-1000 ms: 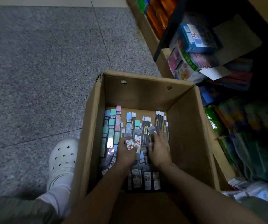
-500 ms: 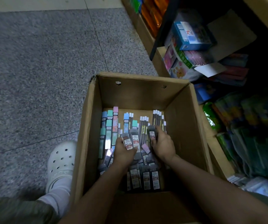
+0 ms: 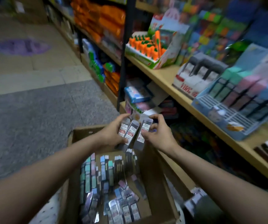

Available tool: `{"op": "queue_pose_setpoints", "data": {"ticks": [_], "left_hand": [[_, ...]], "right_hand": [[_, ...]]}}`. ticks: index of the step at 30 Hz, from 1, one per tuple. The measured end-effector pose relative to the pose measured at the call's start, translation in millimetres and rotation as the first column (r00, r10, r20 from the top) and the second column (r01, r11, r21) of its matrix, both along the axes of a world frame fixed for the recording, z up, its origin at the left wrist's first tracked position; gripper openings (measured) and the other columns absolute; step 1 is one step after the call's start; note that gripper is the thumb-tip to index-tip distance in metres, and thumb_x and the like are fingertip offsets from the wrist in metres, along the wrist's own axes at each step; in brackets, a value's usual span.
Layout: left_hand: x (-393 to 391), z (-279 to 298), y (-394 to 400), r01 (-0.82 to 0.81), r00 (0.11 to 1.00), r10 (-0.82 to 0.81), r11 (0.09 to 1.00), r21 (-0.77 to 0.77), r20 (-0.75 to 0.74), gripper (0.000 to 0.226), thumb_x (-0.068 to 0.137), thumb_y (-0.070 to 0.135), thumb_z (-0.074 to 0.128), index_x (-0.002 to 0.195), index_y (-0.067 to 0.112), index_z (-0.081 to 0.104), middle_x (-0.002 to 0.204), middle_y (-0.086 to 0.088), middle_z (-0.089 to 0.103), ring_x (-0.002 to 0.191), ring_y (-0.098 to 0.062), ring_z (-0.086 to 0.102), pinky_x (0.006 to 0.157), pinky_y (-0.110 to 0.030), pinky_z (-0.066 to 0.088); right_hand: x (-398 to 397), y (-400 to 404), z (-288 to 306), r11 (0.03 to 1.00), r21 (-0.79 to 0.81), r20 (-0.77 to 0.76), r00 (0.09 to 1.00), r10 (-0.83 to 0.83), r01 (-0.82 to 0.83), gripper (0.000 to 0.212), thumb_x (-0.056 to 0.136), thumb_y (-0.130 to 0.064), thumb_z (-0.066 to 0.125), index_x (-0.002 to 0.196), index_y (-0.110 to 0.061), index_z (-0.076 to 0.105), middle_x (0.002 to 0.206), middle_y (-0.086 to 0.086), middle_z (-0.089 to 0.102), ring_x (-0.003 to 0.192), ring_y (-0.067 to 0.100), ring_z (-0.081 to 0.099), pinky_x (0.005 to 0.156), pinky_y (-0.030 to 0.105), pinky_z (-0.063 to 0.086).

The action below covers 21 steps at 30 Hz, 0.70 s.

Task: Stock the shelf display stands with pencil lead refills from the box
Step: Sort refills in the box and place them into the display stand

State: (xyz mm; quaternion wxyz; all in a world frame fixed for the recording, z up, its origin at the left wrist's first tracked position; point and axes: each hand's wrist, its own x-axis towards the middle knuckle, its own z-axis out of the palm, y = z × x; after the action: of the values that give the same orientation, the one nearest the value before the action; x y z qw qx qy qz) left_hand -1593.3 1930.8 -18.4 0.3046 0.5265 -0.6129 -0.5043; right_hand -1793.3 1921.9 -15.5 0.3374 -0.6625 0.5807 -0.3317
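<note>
Item: refill packs (image 3: 130, 134), a loose fan of three or so, dark cases with white-and-red labels. Location: in the air above the far edge of the box (image 3: 162, 188), between both hands.

Left hand (image 3: 112, 135): thumb over the top, fingers curled under the left packs; grip clamped on them.
Right hand (image 3: 156, 135): fingertips and thumb pinching the rightmost pack at its right edge; grip light, by the tips only.

Stock remaining: box on the floor, near centre, with many more packs lying inside in rows, pastel ones to the left, dark ones to the right and near.

Destination: shelf (image 3: 167, 76) to the right. On it, a grey stand (image 3: 199, 73) with red lettering that looks to match the held labels, and just right of it a blue stand (image 3: 236, 110) with pastel packs and bare slots at its front.

Risks, as judged:
- Packs are splayed, not squared; the middle one seems held mainly by its neighbours. Any loosening on the way to the shelf could drop it back into the box or onto the floor.
- The right pinch is shallow; a quick swing could twist its pack free.
- Two stands sit close together; the dark packs could go into the blue stand by mistake.
- The frame is blurred, so the label grade is hard to read; sizes could get mixed between slots.
- Stands rest near the shelf edge; a push while loading could shift them.
</note>
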Motion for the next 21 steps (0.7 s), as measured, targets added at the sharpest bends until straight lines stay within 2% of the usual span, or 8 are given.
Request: {"op": "queue_pose_setpoints", "data": {"ticks": [2, 4, 6, 10, 13, 15, 18, 21], "left_hand": [[-7.3, 24.5, -3.0, 0.043, 0.999, -0.043, 0.999, -0.028, -0.007, 0.097, 0.074, -0.016, 0.07, 0.148, 0.027, 0.025, 0.117, -0.01, 0.061, 0.101, -0.019, 0.065, 0.081, -0.034, 0.057], [-20.3, 42.3, -4.4, 0.022, 0.996, -0.026, 0.998, -0.053, -0.083, 0.094, 0.074, -0.02, 0.067, 0.147, 0.026, 0.027, 0.114, -0.01, 0.062, 0.098, -0.018, 0.067, 0.079, -0.032, 0.059], [-36.4, 55.4, -6.3, -0.02, 0.987, 0.009, 0.998, -0.068, -0.161, 0.092, 0.075, -0.021, 0.066, 0.145, 0.027, 0.031, 0.108, -0.011, 0.064, 0.092, -0.019, 0.069, 0.076, -0.032, 0.06], [-63.2, 76.2, -13.2, -0.01, 0.967, -0.015, 0.995, -0.095, -0.252, 0.088, 0.077, -0.019, 0.066, 0.142, 0.031, 0.034, 0.111, -0.017, 0.066, 0.1, -0.029, 0.069, 0.086, -0.046, 0.057], [-73.9, 93.6, -24.3, 0.013, 0.966, -0.048, 0.991, -0.137, -0.255, 0.086, 0.078, -0.016, 0.067, 0.142, 0.032, 0.035, 0.101, -0.012, 0.069, 0.086, -0.017, 0.072, 0.073, -0.033, 0.06], [-77.8, 105.9, -32.9, 0.028, 0.968, -0.07, 0.984, -0.174, -0.239, 0.086, 0.079, -0.012, 0.07, 0.142, 0.033, 0.034, 0.1, -0.009, 0.07, 0.082, -0.013, 0.072, 0.068, -0.029, 0.059], [-80.4, 117.6, -48.9, 0.013, 0.963, -0.061, 0.983, -0.183, -0.261, 0.085, 0.08, -0.008, 0.071, 0.141, 0.038, 0.033, 0.103, -0.008, 0.072, 0.091, -0.021, 0.072, 0.083, -0.045, 0.058], [-81.2, 119.9, -64.2, -0.025, 0.951, -0.027, 0.987, -0.162, -0.309, 0.087, 0.08, -0.007, 0.071, 0.139, 0.043, 0.032, 0.102, -0.006, 0.073, 0.092, -0.018, 0.072, 0.085, -0.048, 0.058]], "right_hand": [[-10.2, 4.0, 25.6, 1.0, 0.008, 0.063, 0.998, -0.027, 0.027, 0.052, 0.078, -0.016, 0.078, 0.113, -0.029, 0.042, 0.083, -0.001, 0.069, 0.078, 0.016, 0.071, 0.073, 0.045, 0.06], [-20.4, 10.1, 48.4, 0.999, -0.006, 0.089, 0.995, -0.05, 0.051, 0.05, 0.08, -0.014, 0.078, 0.114, -0.027, 0.042, 0.086, 0.004, 0.07, 0.076, 0.019, 0.071, 0.07, 0.049, 0.06], [-31.8, 16.6, 68.4, 0.996, -0.036, 0.093, 0.992, -0.079, 0.083, 0.048, 0.081, -0.014, 0.077, 0.112, -0.027, 0.042, 0.086, 0.006, 0.071, 0.075, 0.019, 0.071, 0.07, 0.048, 0.06], [-57.9, 26.4, 104.4, 0.991, -0.105, 0.102, 0.992, -0.078, 0.088, 0.043, 0.085, -0.01, 0.073, 0.106, -0.029, 0.041, 0.08, 0.003, 0.073, 0.074, 0.015, 0.072, 0.07, 0.04, 0.06], [-75.0, 26.0, 137.0, 0.984, -0.146, 0.138, 0.987, -0.079, 0.099, 0.04, 0.087, -0.006, 0.07, 0.102, -0.028, 0.042, 0.072, 0.001, 0.072, 0.068, 0.016, 0.072, 0.06, 0.035, 0.06], [-88.1, 21.6, 160.6, 0.974, -0.179, 0.134, 0.985, -0.113, 0.136, 0.039, 0.087, -0.007, 0.07, 0.103, -0.027, 0.042, 0.077, 0.005, 0.073, 0.07, 0.02, 0.072, 0.059, 0.034, 0.06], [-106.7, 8.8, 191.7, 0.95, -0.244, 0.003, 0.98, -0.201, 0.195, 0.04, 0.086, -0.015, 0.073, 0.11, -0.024, 0.042, 0.08, 0.008, 0.071, 0.068, 0.017, 0.072, 0.059, 0.035, 0.06], [-116.3, -13.6, 213.8, 0.895, -0.373, -0.161, 0.933, -0.323, 0.246, 0.043, 0.083, -0.023, 0.077, 0.107, -0.022, 0.041, 0.078, 0.004, 0.07, 0.069, 0.019, 0.071, 0.067, 0.044, 0.059]]}}
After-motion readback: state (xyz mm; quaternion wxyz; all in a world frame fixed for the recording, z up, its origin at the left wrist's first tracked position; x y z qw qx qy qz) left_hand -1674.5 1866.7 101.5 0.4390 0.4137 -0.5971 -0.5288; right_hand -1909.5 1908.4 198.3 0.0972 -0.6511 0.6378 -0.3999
